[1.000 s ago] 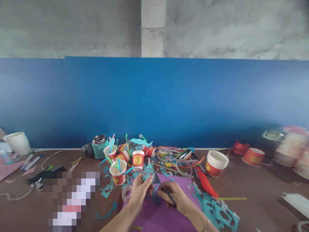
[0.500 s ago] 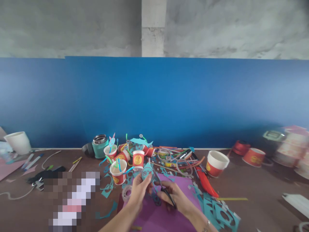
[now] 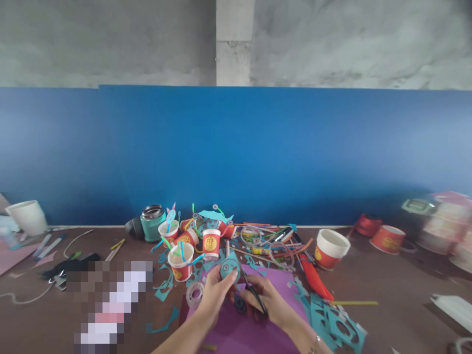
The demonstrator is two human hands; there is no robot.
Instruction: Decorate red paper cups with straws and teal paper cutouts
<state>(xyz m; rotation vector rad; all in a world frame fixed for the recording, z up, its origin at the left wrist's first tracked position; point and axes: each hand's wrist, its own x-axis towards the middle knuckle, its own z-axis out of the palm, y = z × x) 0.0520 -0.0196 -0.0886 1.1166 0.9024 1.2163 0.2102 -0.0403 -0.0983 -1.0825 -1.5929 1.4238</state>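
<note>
My left hand (image 3: 217, 290) pinches a light-blue paper cutout (image 3: 229, 267) with a face drawn on it. In my right hand (image 3: 267, 297) is a pair of dark-handled scissors (image 3: 256, 296), its blades beside the cutout's right edge. Whether the blades touch the paper I cannot tell. Below both hands lies a purple sheet (image 3: 236, 334), with small dark-outlined blue paper pieces (image 3: 240, 303) on it between my wrists. A roll of clear tape (image 3: 194, 294) rests by my left wrist.
Red paper cups (image 3: 180, 263) with straws and paper shapes stand behind my left hand. Pens, pipe cleaners and a red pouch (image 3: 315, 280) lie behind my right. Blue paper scraps (image 3: 341, 324) sit at the right, near a red-and-white cup (image 3: 331, 250). A teal flask (image 3: 153, 223) is at back left.
My left hand and the paper cutout have shifted slightly right, and the cutout has turned a little. The scissors have moved slightly with my right hand.
</note>
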